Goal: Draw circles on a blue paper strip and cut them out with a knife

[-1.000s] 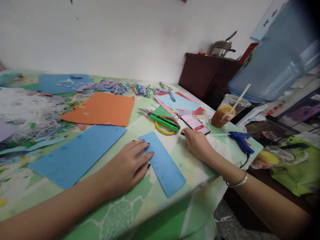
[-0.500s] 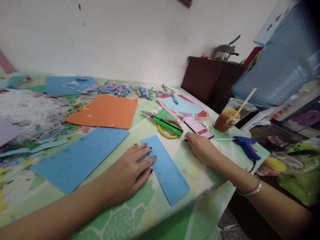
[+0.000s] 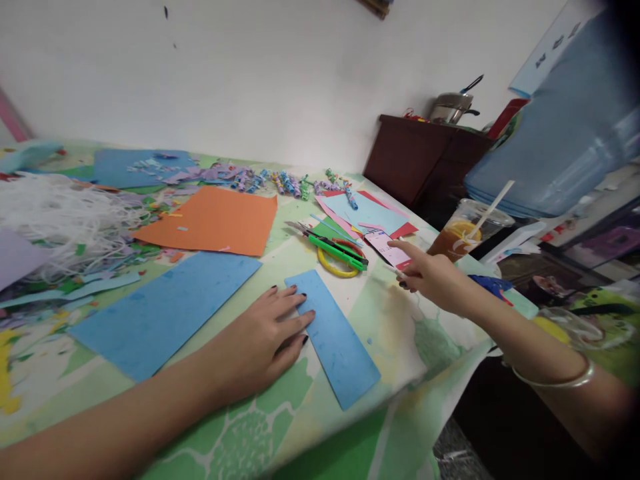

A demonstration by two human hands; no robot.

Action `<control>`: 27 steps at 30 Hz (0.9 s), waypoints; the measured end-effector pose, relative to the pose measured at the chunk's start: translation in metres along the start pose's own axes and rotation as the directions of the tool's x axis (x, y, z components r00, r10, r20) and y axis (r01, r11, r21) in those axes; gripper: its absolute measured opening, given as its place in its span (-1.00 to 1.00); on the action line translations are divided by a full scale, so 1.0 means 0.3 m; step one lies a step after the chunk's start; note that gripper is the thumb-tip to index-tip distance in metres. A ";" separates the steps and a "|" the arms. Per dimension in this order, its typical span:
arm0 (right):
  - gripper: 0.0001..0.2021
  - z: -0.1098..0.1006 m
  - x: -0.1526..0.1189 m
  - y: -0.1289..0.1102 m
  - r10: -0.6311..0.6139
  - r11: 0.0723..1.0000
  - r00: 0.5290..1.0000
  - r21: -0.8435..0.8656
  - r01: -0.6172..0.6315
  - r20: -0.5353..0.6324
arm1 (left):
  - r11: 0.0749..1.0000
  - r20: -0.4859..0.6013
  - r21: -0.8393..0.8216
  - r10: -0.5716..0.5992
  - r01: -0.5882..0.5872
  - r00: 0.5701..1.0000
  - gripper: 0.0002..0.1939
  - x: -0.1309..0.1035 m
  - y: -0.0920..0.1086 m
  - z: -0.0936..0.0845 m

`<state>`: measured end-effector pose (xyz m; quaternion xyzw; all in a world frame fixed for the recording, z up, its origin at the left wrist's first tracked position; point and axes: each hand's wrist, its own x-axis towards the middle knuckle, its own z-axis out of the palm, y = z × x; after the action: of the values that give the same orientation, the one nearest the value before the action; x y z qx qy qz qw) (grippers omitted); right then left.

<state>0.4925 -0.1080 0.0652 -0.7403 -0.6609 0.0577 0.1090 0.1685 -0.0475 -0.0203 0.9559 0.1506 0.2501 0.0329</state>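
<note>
My left hand [image 3: 270,327] lies flat with fingers spread, its fingertips on the upper left edge of a narrow blue paper strip [image 3: 340,347]. With its index finger stretched out, my right hand [image 3: 430,273] touches the screen of a phone [image 3: 383,245]. Its other fingers are curled around what looks like a thin white stick [image 3: 395,269], mostly hidden by the hand. Left of the phone, a green-handled utility knife [image 3: 335,248] rests across scissors with yellow and red handles [image 3: 335,270]. A larger blue paper sheet [image 3: 170,313] lies left of my left hand.
An orange sheet [image 3: 215,223], white shredded strands [image 3: 60,213] and paper scraps cover the left side. Rolled paper pieces [image 3: 285,183] line the back. A drink cup [image 3: 455,233] and a blue glue gun [image 3: 490,285], partly behind my right arm, are near the right edge.
My right hand has risen and moved right and up, from beside the scissors to the phone, its index finger now extended. The pop-up on the screen looks different. My left hand stays put.
</note>
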 end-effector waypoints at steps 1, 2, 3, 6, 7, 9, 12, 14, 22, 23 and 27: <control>-0.38 -0.014 -0.006 -0.004 0.018 1.000 1.000 0.025 -0.018 -0.009 | 1.000 -0.003 0.001 0.001 -0.001 1.000 -0.62 0.002 0.001 -0.001; -0.45 -0.026 -0.012 -0.007 0.041 0.998 0.999 0.054 -0.040 -0.016 | 1.000 -0.005 0.002 0.000 0.000 1.000 -0.62 0.004 0.001 -0.002; -0.55 -0.036 -0.016 -0.009 0.060 0.995 0.998 0.084 -0.058 -0.018 | 1.000 -0.006 0.001 -0.001 0.001 1.000 -0.62 0.006 0.002 -0.004; -0.87 -0.047 -0.017 0.000 0.073 0.987 0.997 0.147 -0.071 -0.008 | 1.000 -0.005 -0.011 -0.008 0.008 1.000 -0.61 0.010 0.000 -0.010; -0.92 -0.046 -0.013 0.008 0.075 0.984 0.997 0.165 -0.073 -0.007 | 1.000 -0.003 -0.017 -0.013 0.013 1.000 -0.61 0.010 -0.001 -0.012; -0.94 -0.041 -0.001 0.032 0.102 0.968 0.995 0.227 -0.105 0.022 | 0.999 0.005 -0.031 -0.031 0.031 0.999 -0.62 0.008 -0.006 -0.013; -0.95 -0.037 0.014 0.076 0.104 0.866 0.982 0.472 -0.167 0.157 | 0.997 0.021 -0.053 -0.057 0.058 0.998 -0.62 0.003 -0.014 -0.010; -0.90 -0.040 0.016 0.096 0.096 0.770 0.978 0.608 -0.193 0.187 | 0.996 0.026 -0.064 -0.061 0.063 0.998 -0.62 -0.001 -0.018 -0.007; -0.65 -0.015 0.022 -0.008 0.003 0.412 0.999 0.910 0.048 -0.054 | 0.997 0.007 -0.068 -0.047 0.047 0.999 -0.63 -0.008 -0.022 0.003; -0.66 -0.004 0.029 -0.035 -0.026 0.402 0.996 0.912 0.084 -0.080 | 0.997 0.005 -0.064 -0.040 0.041 0.999 -0.63 -0.006 -0.020 0.003; -0.73 0.042 0.075 -0.141 -0.116 0.366 0.983 0.914 0.178 -0.146 | 0.999 0.005 -0.037 -0.019 0.020 1.000 -0.63 0.004 -0.008 -0.006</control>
<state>0.4516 -0.0804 0.0643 -0.4935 -0.5766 0.3846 0.5254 0.1680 -0.0449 -0.0185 0.9542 0.1553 0.2503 0.0532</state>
